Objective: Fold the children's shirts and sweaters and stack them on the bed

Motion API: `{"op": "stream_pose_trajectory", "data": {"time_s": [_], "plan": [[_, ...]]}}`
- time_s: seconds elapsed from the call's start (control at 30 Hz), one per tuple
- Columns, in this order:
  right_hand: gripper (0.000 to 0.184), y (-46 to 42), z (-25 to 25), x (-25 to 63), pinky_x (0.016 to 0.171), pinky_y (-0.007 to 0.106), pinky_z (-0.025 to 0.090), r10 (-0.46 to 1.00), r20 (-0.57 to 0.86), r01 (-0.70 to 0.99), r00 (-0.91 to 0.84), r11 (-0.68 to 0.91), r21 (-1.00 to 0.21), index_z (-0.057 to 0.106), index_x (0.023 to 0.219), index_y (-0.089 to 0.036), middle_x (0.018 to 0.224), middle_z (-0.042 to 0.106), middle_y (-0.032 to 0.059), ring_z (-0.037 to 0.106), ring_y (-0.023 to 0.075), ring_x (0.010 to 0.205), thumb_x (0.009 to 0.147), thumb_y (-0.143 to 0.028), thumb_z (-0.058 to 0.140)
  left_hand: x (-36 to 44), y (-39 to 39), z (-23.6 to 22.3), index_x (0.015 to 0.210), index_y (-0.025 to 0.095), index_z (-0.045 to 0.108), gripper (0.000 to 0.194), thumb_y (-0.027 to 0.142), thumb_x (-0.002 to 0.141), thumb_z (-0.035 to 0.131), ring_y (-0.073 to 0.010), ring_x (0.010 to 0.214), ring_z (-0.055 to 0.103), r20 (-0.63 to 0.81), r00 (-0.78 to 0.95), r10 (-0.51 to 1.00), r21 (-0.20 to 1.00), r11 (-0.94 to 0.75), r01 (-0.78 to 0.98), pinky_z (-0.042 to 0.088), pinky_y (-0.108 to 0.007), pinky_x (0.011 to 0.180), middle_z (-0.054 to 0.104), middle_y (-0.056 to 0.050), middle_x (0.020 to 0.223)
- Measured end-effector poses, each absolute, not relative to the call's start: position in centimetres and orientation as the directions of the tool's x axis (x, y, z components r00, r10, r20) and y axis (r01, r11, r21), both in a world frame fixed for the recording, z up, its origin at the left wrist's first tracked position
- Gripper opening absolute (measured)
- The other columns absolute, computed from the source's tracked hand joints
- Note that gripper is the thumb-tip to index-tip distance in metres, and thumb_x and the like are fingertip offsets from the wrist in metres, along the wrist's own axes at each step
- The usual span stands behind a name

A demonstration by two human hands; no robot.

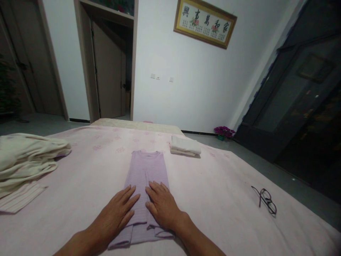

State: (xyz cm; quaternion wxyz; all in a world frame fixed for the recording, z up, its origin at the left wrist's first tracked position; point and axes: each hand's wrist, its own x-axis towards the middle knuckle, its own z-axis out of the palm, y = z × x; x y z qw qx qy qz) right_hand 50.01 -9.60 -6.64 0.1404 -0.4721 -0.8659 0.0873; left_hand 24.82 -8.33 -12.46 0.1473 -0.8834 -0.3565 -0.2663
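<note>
Purple shirt [138,172], folded inward; white cloths [185,145] nearer pink sheet's [213,188] far edge.
Our left hand [118,207], right hand [163,205]: flat on shirt, unclenched.

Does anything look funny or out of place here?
Maybe the dark glasses: they lie with their arms open on the pink sheet, among clothes and cloth. The cream pile looks rumpled, unlike the neat white stack.
</note>
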Motion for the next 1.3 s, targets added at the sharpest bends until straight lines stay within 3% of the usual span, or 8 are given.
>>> {"op": "stream_pose_trajectory", "data": {"time_s": [0.37,0.5,0.63,0.8,0.9,1.13,1.3], "plan": [[0.050,-9.3,-7.0,50.4,0.124,0.046,0.018,0.835,0.175,0.777,-0.521,0.549,-0.309,0.045,0.147,-0.024,0.156,0.042,0.0095,0.033,0.0227,0.147,0.100,-0.041,0.049,24.6,-8.4,-11.7,0.141,0.032,0.056,0.045,0.040,0.097,0.054,-0.0231,0.132,0.056,0.567,0.610,0.554,-0.046,-0.718,0.695,0.053,-0.038,0.106,0.056,-0.005,0.148],[0.040,-9.0,-7.6,50.6,0.122,0.044,0.024,0.821,0.274,0.734,-0.500,0.570,-0.369,0.056,0.137,-0.026,0.148,0.054,0.0069,0.044,0.0202,0.140,0.099,-0.035,0.051,23.2,-7.8,-11.2,0.139,0.034,0.057,0.040,0.035,0.099,0.051,-0.0186,0.128,0.060,0.547,0.590,0.594,0.110,-0.750,0.652,0.052,-0.033,0.106,0.061,-0.002,0.143],[0.029,-8.2,-8.5,51.5,0.108,0.038,0.044,0.834,0.417,0.678,-0.360,0.541,-0.497,0.067,0.118,-0.024,0.120,0.071,0.0061,0.062,0.0180,0.115,0.098,-0.025,0.046,21.5,-6.5,-11.0,0.132,0.034,0.061,0.034,0.031,0.101,0.046,-0.0163,0.123,0.064,0.503,0.515,0.694,0.297,-0.698,0.651,0.053,-0.027,0.103,0.065,-0.002,0.137],[0.031,-6.7,-8.5,54.4,0.094,0.036,0.050,0.816,0.498,0.678,-0.292,0.544,-0.494,0.072,0.101,-0.023,0.102,0.074,0.0050,0.064,0.0197,0.100,0.084,-0.008,0.050,20.3,-5.6,-10.4,0.122,0.033,0.068,0.029,0.033,0.100,0.049,-0.0176,0.114,0.069,0.474,0.535,0.700,0.333,-0.704,0.627,0.057,-0.024,0.094,0.070,-0.003,0.129],[0.037,-6.0,-7.7,56.2,0.094,0.036,0.050,0.814,0.437,0.693,-0.383,0.566,-0.447,0.073,0.101,-0.024,0.105,0.074,0.0037,0.062,0.0201,0.102,0.080,-0.004,0.050,19.9,-5.3,-10.1,0.121,0.034,0.069,0.028,0.031,0.100,0.051,-0.0170,0.113,0.069,0.458,0.566,0.686,0.324,-0.722,0.612,0.058,-0.025,0.094,0.070,-0.003,0.129],[0.060,-6.5,-5.1,58.3,0.105,0.035,0.046,0.808,0.191,0.708,-0.557,0.583,-0.400,0.066,0.129,-0.032,0.133,0.066,0.0000,0.058,0.0175,0.122,0.078,-0.004,0.050,19.0,-5.0,-10.1,0.125,0.037,0.068,0.031,0.035,0.095,0.059,-0.0188,0.114,0.069,0.442,0.647,0.621,0.276,-0.781,0.561,0.059,-0.028,0.093,0.069,-0.001,0.133],[0.046,-6.6,-5.5,58.8,0.110,0.039,0.043,0.788,0.179,0.688,-0.589,0.605,-0.400,0.061,0.135,-0.035,0.142,0.059,0.0021,0.053,0.0204,0.131,0.090,-0.024,0.060,19.2,-5.0,-10.3,0.123,0.036,0.068,0.030,0.033,0.096,0.058,-0.0201,0.112,0.070,0.450,0.647,0.615,0.245,-0.782,0.572,0.060,-0.031,0.091,0.070,-0.002,0.131]]}}
